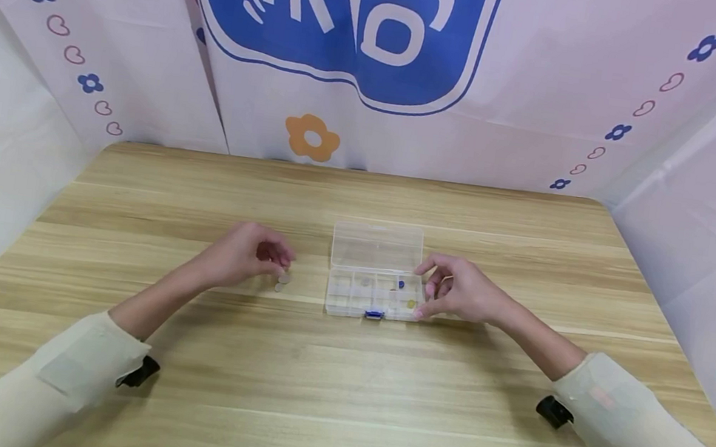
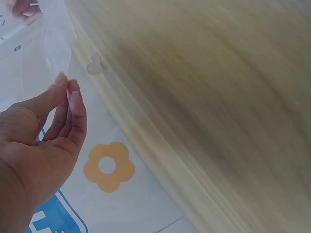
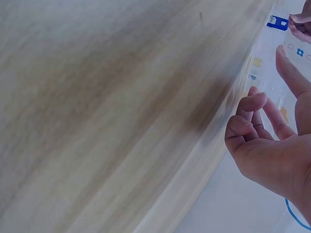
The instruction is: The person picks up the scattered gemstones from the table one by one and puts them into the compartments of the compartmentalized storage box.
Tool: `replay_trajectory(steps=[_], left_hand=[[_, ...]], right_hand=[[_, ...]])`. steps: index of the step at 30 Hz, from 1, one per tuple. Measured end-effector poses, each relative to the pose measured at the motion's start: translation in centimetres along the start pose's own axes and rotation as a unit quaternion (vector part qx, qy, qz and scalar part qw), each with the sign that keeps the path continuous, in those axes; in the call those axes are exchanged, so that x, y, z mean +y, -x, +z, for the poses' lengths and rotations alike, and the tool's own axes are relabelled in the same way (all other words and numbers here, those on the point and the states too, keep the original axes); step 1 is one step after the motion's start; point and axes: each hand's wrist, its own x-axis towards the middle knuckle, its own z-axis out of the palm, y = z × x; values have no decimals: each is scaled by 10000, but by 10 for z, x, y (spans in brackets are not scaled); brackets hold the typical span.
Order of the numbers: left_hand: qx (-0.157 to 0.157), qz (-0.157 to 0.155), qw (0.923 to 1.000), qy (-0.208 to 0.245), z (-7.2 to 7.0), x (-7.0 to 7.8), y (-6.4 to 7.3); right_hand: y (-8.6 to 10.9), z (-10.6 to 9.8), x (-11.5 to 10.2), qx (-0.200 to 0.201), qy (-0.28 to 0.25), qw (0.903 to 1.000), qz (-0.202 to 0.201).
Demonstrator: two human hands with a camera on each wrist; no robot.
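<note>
A clear plastic compartment box (image 1: 348,304) lies on the table with its lid (image 1: 377,247) raised at the back and a blue latch (image 1: 374,315) in front. My right hand (image 1: 460,290) holds the box's right end, index finger at the back corner and thumb at the front; its other fingers curl in. A blue piece (image 1: 401,285) and a yellow piece (image 1: 411,304) lie in the right compartments. Left of the box, my left hand (image 1: 253,257) pinches thumb and fingertips together, a yellowish speck showing between them. Just below are small clear pieces (image 2: 94,64).
The wooden table (image 1: 308,411) carries the box near its middle. Behind it hangs a white printed cloth (image 1: 265,108), with more white cloth on both sides. Black straps (image 1: 140,372) show at the wrists under pale sleeves (image 1: 42,393).
</note>
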Motion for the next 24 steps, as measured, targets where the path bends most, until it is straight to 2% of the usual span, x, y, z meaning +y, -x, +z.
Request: replay_trajectory(steps=[10,24], left_hand=[[-27,170,9997,159,7,5,-8],[-42,42,9993,364,14,14,-15]], right_hand=[[0,0,0,-1,-11,10000,10],[0,0,0,11,59,10000,-8]])
